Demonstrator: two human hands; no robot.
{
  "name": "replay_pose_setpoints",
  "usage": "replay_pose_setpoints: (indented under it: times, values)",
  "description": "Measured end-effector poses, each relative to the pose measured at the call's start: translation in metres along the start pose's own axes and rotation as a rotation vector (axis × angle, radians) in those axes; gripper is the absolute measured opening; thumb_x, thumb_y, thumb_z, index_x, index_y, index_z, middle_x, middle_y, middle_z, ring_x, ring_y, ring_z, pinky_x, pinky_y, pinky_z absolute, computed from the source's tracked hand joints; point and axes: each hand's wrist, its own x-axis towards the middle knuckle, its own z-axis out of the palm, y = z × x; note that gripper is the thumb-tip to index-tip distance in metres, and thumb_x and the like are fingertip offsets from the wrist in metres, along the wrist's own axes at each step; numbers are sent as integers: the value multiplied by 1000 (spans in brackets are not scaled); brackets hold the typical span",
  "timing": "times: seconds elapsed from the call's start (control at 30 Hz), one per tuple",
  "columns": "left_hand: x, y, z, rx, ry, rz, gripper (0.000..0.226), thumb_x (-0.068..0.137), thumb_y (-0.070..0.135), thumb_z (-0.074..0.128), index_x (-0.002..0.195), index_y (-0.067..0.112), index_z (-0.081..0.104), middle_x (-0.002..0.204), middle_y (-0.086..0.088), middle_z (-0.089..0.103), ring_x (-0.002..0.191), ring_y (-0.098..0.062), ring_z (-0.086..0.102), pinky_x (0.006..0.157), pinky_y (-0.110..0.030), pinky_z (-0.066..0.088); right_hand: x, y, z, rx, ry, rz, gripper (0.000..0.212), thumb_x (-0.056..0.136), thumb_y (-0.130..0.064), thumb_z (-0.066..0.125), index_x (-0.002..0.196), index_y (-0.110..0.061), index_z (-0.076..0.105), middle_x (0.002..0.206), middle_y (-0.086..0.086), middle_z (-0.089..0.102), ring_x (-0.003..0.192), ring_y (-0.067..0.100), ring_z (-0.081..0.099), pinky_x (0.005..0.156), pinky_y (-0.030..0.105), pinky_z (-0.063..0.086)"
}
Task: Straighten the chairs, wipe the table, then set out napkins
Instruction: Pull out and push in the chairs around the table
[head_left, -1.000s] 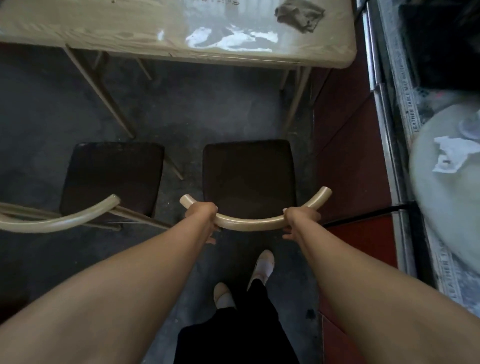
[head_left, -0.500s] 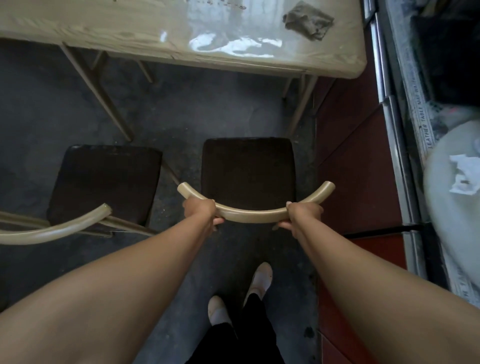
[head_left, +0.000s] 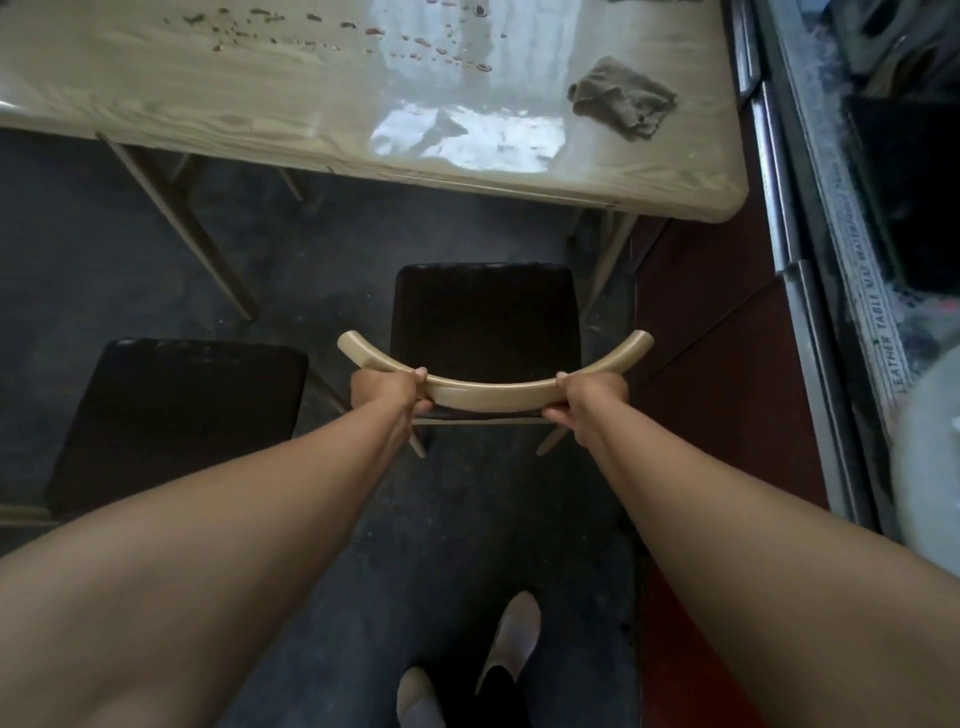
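Observation:
A chair with a dark seat (head_left: 485, 317) and a curved pale wooden backrest (head_left: 493, 388) stands in front of me, facing the table. My left hand (head_left: 387, 389) grips the left part of the backrest and my right hand (head_left: 589, 397) grips the right part. The seat's front edge lies a short way from the near edge of the light wooden table (head_left: 260, 114). A crumpled grey-brown cloth (head_left: 621, 98) lies on the table at the right. Crumbs and reddish spots (head_left: 322, 31) are scattered over the far part of the tabletop. A second dark-seated chair (head_left: 176, 415) stands to the left, further from the table.
Slanted table legs (head_left: 192, 228) stand left of the chair and another leg (head_left: 608, 260) right of it. A red-brown wall panel (head_left: 727, 374) and metal rails (head_left: 810, 332) run along the right. My feet in pale shoes (head_left: 511, 644) are on the dark floor.
The chair in my hands has moved forward toward the table. More of the tabletop and its crumbs has come into view. The left chair's backrest has dropped out of sight.

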Motion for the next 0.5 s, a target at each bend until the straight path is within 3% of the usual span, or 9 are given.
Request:
replay_pose_setpoints:
  times: [0.1,0.2,0.3,0.43,0.5]
  values:
    - [14,18,18,-48,-3,10,48,79,14,77,119,0,54,77,-10,62,56,-22,67,67,-33,62,14,-27,8,20,-18,-1,61,87,-14,69,140,-13,40,117,12,64,90,28,71,62,27,58]
    - [27,36,33,-82,-7,31,49,79,14,78,120,0,54,86,-12,66,57,-22,67,64,-31,62,24,-49,19,65,-9,-25,65,86,-12,70,142,-13,38,122,14,60,101,31,67,66,29,60]
    - [39,62,48,-112,-23,54,51,79,12,78,123,-2,54,80,-10,64,54,-20,64,59,-29,61,34,-70,32,112,-9,-51,65,87,-10,69,144,-13,37,123,15,58,105,33,64,72,35,61]
    - [59,100,67,-86,-40,64,54,80,7,76,127,-5,52,105,-19,66,66,-24,64,36,-23,52,48,-97,51,178,-21,-51,69,86,-9,69,146,-16,34,127,16,55,111,34,60,75,39,61]
    - [69,120,75,-79,-60,57,53,81,6,75,127,-4,52,112,-20,66,74,-26,64,38,-24,52,54,-113,60,232,-33,-39,72,86,-8,68,148,-17,31,129,16,53,114,35,58,77,41,60]
